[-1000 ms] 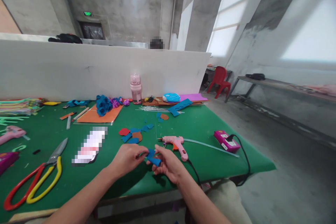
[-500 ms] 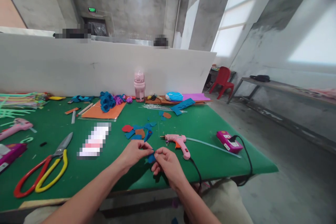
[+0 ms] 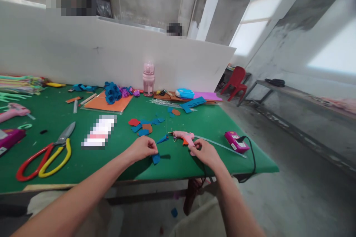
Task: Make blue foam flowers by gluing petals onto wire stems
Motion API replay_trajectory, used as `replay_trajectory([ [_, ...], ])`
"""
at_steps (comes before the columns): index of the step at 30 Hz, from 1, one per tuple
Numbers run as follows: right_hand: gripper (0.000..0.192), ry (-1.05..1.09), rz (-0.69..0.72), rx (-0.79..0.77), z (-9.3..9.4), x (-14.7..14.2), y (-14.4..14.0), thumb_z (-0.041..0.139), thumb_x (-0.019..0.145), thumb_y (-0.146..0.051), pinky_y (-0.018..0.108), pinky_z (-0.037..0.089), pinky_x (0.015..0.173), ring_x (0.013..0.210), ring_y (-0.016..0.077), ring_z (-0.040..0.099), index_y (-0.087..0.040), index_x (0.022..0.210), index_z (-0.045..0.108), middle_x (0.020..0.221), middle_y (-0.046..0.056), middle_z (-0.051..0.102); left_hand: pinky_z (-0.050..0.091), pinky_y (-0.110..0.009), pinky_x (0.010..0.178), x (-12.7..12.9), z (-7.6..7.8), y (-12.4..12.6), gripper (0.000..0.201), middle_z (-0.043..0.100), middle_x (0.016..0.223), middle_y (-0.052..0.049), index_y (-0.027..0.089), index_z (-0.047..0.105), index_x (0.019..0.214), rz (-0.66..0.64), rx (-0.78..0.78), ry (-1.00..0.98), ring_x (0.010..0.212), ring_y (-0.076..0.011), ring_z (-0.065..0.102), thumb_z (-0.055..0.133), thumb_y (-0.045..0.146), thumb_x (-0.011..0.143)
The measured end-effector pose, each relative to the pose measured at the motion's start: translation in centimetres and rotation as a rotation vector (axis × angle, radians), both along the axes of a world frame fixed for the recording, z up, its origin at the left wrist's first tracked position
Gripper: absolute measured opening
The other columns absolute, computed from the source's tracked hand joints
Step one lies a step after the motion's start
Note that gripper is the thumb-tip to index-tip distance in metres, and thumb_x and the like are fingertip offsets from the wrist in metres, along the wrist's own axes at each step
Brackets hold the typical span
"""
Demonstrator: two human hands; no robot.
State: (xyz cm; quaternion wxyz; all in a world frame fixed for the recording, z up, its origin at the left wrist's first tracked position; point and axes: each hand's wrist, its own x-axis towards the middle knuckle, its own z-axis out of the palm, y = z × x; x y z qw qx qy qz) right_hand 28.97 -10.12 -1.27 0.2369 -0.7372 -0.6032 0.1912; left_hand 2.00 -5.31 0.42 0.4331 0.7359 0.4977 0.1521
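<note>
Delicately, the fingers of the left hand (image 3: pixel 142 149) grasp a blue piece (image 3: pixel 156 159) by its upper end, so most of it hangs uncovered above the desk (image 3: pixel 222 161), near the front edge; such a pinch probably leaves its face exposed. The fingers of the right hand (image 3: pixel 206 151) touch the handle of a pink glue gun (image 3: pixel 183 135); whether they have tightened on it I cannot tell. The gun lies with its nozzle to the left and its handle toward the person, presumably for an easy reach. A clear glue stick (image 3: pixel 219 146) trails from its rear, given room on the right.

Just beside the nozzle lies a rolled blue piece (image 3: pixel 163 139), apparently set down between the hands. Beyond, blue cut pieces (image 3: pixel 144 132) lie loosely clustered, likely kept close for picking. Scissors (image 3: pixel 61 139) lie well to the left, handles nearest the front edge. A pink bottle (image 3: pixel 148 79) stands upright by the white partition (image 3: pixel 183 59), seemingly out of the way.
</note>
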Motion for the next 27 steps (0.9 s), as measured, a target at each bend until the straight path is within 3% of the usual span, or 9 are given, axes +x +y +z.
replay_trajectory([
  [3, 0.014, -0.001, -0.007, -0.043, -0.3, -0.9, 0.8, 0.060, 0.066, -0.031, 0.023, 0.029, 0.049, 0.052, 0.0133, 0.050, -0.019, 0.071, 0.056, 0.061, 0.000, 0.060, 0.037, -0.022, 0.053, 0.0, -0.5, 0.4, 0.019, 0.063, 0.058, -0.002, 0.014, 0.066, 0.061, 0.043, 0.038, 0.054, 0.057, -0.0134, 0.054, 0.060, 0.032, 0.059],
  [7, 0.010, 0.226, -0.062, 0.000, 0.4, -1.4, 0.9, 0.058, 0.065, -0.025, 0.022, 0.032, 0.045, 0.048, 0.0118, 0.048, -0.017, 0.068, 0.054, 0.054, -0.001, 0.055, 0.038, -0.023, 0.054, -0.3, -0.2, 0.6, 0.020, 0.065, 0.060, -0.003, 0.013, 0.069, 0.063, 0.089, 0.063, 0.071, 0.059, -0.0144, 0.055, 0.059, 0.030, 0.060],
  [11, 0.017, 0.782, -0.081, 0.032, 1.1, -1.9, -0.3, 0.055, 0.070, -0.030, 0.024, 0.046, 0.052, 0.054, 0.0114, 0.057, -0.016, 0.079, 0.052, 0.068, 0.002, 0.062, 0.037, -0.023, 0.052, -0.6, 0.4, 0.5, 0.018, 0.065, 0.059, -0.003, 0.014, 0.070, 0.063, 0.135, 0.078, 0.124, 0.059, -0.0144, 0.056, 0.060, 0.029, 0.060],
  [13, 0.018, 1.096, -0.030, 0.021, 1.4, -2.4, -1.1, 0.060, 0.067, -0.029, 0.025, 0.050, 0.058, 0.054, 0.0103, 0.056, -0.017, 0.078, 0.052, 0.065, -0.001, 0.058, 0.037, -0.022, 0.052, -0.6, 0.4, 0.5, 0.017, 0.065, 0.059, -0.002, 0.015, 0.070, 0.064, 0.136, 0.082, 0.144, 0.059, -0.0141, 0.056, 0.061, 0.028, 0.060],
  [16, 0.022, 1.279, 0.106, -0.091, 1.7, -3.2, -2.1, 0.057, 0.072, -0.038, 0.026, 0.050, 0.056, 0.047, 0.0085, 0.049, -0.016, 0.077, 0.056, 0.057, -0.004, 0.050, 0.037, -0.023, 0.053, -0.5, 0.4, 0.4, 0.014, 0.065, 0.059, -0.002, 0.015, 0.071, 0.064, 0.116, 0.104, 0.162, 0.059, -0.0141, 0.056, 0.062, 0.026, 0.060],
  [20, 0.032, 1.221, 0.206, -0.111, 2.1, -3.2, -3.2, 0.052, 0.079, -0.044, 0.023, 0.040, 0.041, 0.040, 0.0071, 0.038, -0.016, 0.093, 0.059, 0.060, -0.001, 0.053, 0.037, -0.023, 0.053, -0.3, 0.5, 0.4, 0.012, 0.065, 0.058, -0.002, 0.016, 0.072, 0.064, 0.079, 0.138, 0.204, 0.057, -0.0137, 0.056, 0.062, 0.023, 0.061],
  [23, 0.036, 1.109, 0.319, -0.145, 2.8, -2.5, -4.2, 0.048, 0.083, -0.044, 0.020, 0.030, 0.037, 0.035, 0.0067, 0.031, -0.014, 0.097, 0.060, 0.044, -0.006, 0.042, 0.037, -0.023, 0.054, -0.3, 0.5, 0.4, 0.013, 0.067, 0.060, -0.002, 0.016, 0.072, 0.065, 0.043, 0.163, 0.223, 0.059, -0.0140, 0.057, 0.062, 0.021, 0.062],
  [27, 0.037, 0.770, 0.375, -0.189, 4.1, -2.5, -5.1, 0.046, 0.085, -0.044, 0.020, 0.031, 0.041, 0.039, 0.0081, 0.038, -0.012, 0.097, 0.061, 0.045, -0.004, 0.046, 0.036, -0.023, 0.054, -0.4, 0.2, 0.7, 0.013, 0.067, 0.061, -0.003, 0.016, 0.073, 0.066, -0.032, 0.198, 0.217, 0.057, -0.0140, 0.057, 0.061, 0.022, 0.063],
])
